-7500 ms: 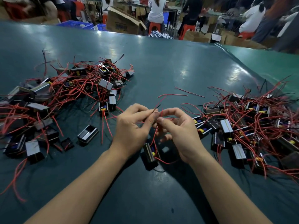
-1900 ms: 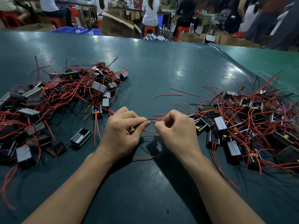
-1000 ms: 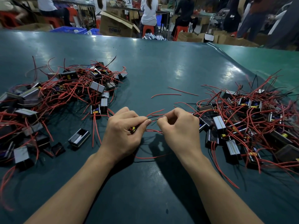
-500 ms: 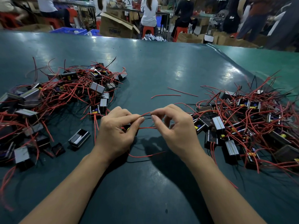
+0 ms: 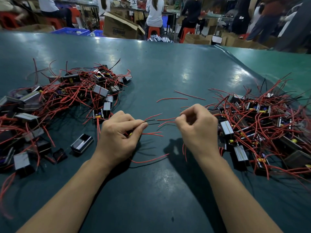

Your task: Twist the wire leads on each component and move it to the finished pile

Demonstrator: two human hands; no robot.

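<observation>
Left hand (image 5: 117, 140) pinches the leads (image 5: 152, 122) of a component; right hand (image 5: 198, 130) fingers curl, pinching red leads (image 5: 168, 119).

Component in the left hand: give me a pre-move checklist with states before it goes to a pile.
1. Small black component with a yellow part is gripped by the left hand: ok.
2. Thin red and black wire leads are pinched at finger and thumb: ok.
3. Leads twisted together: not ok, the ends fan out apart.
4. Right hand on the leads: not ok, it is apart from them; whether it pinches anything, cannot tell.
5. Which tangled pile, left or right, is the finished one: cannot tell.
6. Bare dark green table between piles: ok.
</observation>
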